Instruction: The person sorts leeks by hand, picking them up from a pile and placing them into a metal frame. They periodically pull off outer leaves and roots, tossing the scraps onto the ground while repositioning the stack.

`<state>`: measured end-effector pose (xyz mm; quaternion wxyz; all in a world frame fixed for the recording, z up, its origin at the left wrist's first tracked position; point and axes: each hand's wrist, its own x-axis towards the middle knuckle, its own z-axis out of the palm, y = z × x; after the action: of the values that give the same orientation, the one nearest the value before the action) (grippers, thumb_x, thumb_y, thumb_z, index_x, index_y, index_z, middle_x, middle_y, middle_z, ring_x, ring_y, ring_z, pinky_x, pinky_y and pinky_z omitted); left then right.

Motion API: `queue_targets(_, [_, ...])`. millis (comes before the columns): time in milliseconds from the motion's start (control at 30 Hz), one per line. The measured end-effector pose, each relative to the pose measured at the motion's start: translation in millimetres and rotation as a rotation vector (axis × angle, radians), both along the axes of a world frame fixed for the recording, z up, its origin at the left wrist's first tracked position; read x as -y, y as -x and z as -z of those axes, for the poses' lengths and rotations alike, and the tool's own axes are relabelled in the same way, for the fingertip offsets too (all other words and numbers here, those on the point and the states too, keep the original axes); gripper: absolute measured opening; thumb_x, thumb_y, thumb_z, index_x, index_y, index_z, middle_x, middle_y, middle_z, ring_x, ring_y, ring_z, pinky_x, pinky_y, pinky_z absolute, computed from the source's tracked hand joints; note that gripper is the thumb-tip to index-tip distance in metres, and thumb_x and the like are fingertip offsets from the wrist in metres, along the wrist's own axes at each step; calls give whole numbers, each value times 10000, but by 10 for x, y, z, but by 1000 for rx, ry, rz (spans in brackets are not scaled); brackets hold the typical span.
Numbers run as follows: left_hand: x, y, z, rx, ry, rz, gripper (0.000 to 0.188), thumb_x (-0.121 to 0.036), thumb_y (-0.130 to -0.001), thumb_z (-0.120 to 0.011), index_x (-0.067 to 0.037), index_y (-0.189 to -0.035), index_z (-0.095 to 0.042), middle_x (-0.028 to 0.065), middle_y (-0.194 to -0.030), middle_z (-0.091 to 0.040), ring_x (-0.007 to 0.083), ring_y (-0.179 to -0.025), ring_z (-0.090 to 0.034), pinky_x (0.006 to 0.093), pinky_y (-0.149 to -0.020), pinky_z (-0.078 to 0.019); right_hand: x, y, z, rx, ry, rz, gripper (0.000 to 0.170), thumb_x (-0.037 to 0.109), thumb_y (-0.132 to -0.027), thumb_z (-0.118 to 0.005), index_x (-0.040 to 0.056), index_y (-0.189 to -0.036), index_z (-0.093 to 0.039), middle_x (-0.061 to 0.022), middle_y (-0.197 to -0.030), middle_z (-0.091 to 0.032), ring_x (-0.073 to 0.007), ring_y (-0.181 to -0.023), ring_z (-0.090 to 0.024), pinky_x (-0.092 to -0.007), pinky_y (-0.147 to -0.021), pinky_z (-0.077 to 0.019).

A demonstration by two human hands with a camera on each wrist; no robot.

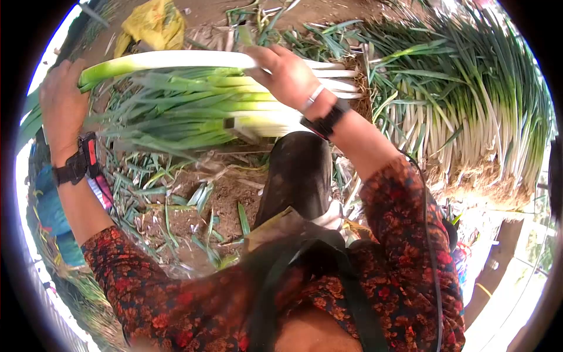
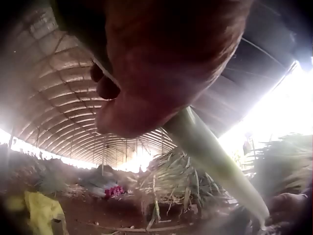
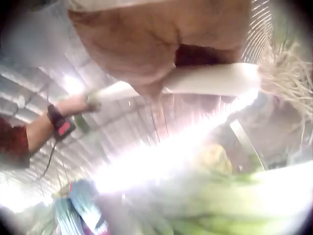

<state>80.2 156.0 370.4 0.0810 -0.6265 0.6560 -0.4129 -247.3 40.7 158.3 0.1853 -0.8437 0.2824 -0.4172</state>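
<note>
A long leek stretches between my two hands, nearly level in the head view. My left hand grips its green leafy end. Near the other end, my right hand holds the white shank between thumb and fingers. Pale roots trail past that hand in the right wrist view. Below the held leek lies a pile of leeks, green tops to the left and white ends to the right. In the left wrist view the shank slants down away from the left palm.
Many leeks are massed at the right, roots toward me. A crumpled yellow bag lies at the back left. Leaf scraps litter the soil. My dark-covered leg reaches up to the pile, and an arched roof spans overhead.
</note>
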Motion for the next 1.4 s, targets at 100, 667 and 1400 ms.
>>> queue_targets(100, [534, -127, 361, -23, -43, 87, 376, -218, -740, -749, -125, -1085, -632, 82, -1035, -611, 294, -1025, -557, 437, -894, -402, 520, -6, 325, -132, 63, 107, 370, 273, -877, -648, 126, -1213, -597, -143, -1019, -651, -348, -964, -610, -429, -860, -503])
queue_targets(667, [2248, 193, 3135, -860, -792, 164, 460, -380, -929, -539, -220, -1360, -525, 107, -1324, -546, 310, -1231, -493, 400, -1055, -372, 1463, 1031, 1349, -972, -350, 347, 302, 263, -952, -488, 78, -1161, -603, -165, -1115, -654, -327, -1068, -620, -436, -900, -507])
queue_targets(1400, [2281, 865, 2556, -792, -759, 60, 467, -371, -907, -573, -7, -1197, -611, 261, -1193, -595, 372, -1129, -574, 410, -943, -456, 567, 1343, 743, -298, -54, 338, 396, 171, -872, -604, 149, -1267, -591, -107, -1270, -586, -298, -1214, -509, -421, -1029, -415])
